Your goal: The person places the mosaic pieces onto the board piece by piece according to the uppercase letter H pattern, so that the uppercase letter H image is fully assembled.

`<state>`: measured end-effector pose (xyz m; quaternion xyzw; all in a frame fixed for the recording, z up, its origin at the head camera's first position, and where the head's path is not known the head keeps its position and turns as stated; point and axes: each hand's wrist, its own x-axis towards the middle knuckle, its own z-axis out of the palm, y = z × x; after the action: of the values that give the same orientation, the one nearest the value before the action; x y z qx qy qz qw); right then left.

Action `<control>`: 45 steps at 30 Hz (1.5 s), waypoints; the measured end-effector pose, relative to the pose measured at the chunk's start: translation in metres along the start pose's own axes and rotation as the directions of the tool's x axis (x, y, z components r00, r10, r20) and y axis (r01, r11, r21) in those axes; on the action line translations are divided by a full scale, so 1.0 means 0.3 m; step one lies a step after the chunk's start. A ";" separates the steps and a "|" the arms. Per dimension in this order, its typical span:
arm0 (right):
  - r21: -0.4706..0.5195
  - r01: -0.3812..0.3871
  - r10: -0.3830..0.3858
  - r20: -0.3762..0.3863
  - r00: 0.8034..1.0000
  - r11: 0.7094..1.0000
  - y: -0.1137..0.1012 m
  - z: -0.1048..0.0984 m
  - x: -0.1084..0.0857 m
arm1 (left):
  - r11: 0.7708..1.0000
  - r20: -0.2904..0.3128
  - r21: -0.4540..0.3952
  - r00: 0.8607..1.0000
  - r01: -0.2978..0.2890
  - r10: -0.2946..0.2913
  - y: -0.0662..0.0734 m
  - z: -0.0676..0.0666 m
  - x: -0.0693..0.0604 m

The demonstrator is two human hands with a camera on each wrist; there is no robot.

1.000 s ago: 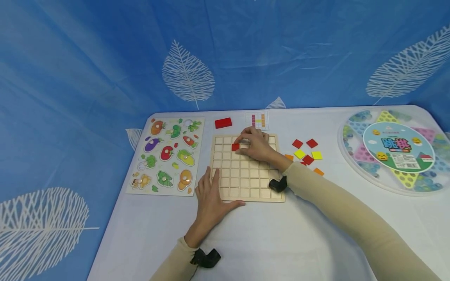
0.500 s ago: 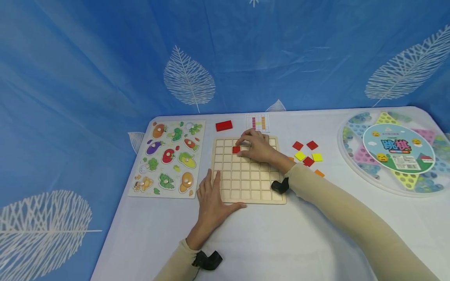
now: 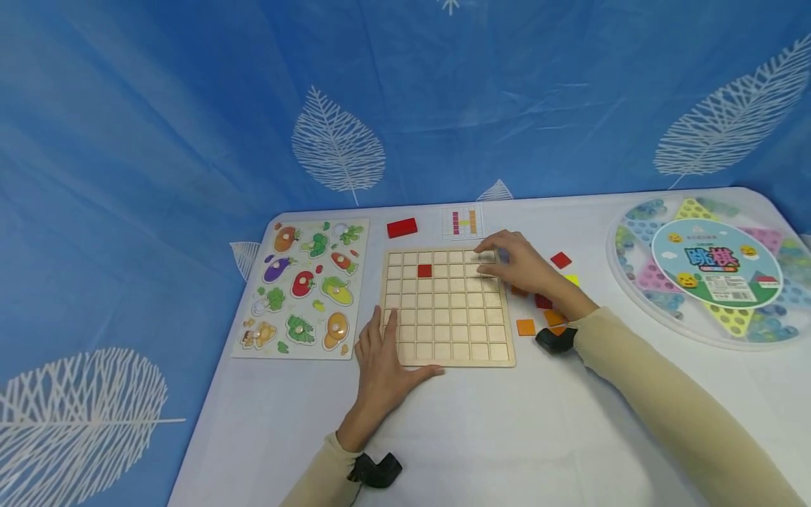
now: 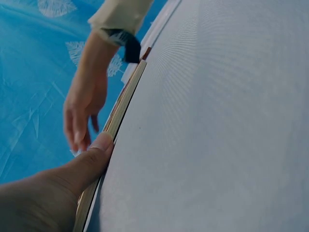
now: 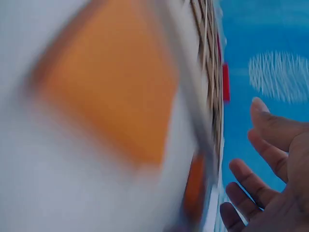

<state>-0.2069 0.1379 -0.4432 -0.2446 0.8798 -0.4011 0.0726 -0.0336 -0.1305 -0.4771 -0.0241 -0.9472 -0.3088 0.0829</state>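
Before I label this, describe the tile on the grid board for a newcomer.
On the table, find the wooden grid board right of the vegetable puzzle. In its second row from the far edge, third column from left, sits the red tile, the only one visible on the grid.

Plain, long beige sleeves [image 3: 671, 398], a small, angular black device [image 3: 380, 472] at each wrist
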 end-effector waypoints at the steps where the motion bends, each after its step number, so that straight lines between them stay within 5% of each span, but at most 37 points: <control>1: -0.015 -0.015 0.015 -0.021 1.000 1.000 0.018 -0.017 -0.017 | 1.000 -0.001 -0.003 1.000 0.001 -0.001 -0.001 0.000 0.000; 8: -0.094 -0.197 0.176 -0.190 0.966 0.976 0.106 -0.101 -0.101 | 1.000 -0.007 -0.001 1.000 0.005 -0.005 -0.007 -0.004 -0.001; 13: -0.106 -0.282 0.260 -0.188 0.947 0.953 0.132 -0.116 -0.130 | 1.000 -0.008 -0.009 1.000 0.003 -0.003 -0.008 -0.003 -0.002; 22: -0.111 -0.291 0.267 -0.193 0.944 0.950 0.147 -0.109 -0.140 | 1.000 -0.004 -0.006 1.000 0.001 -0.001 -0.001 -0.003 0.000; 30: -0.145 -0.185 0.160 -0.166 0.973 0.972 0.150 -0.100 -0.138 | 1.000 -0.003 0.000 1.000 0.002 -0.002 0.000 -0.004 -0.001; 45: -0.133 -0.221 0.200 -0.150 0.968 0.966 0.169 -0.102 -0.137 | 1.000 -0.001 0.008 1.000 -0.002 0.002 0.000 0.002 0.001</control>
<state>-0.1999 0.2068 -0.4633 -0.1267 0.9311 -0.3400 0.0368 -0.0340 -0.1302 -0.4776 -0.0247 -0.9484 -0.3049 0.0836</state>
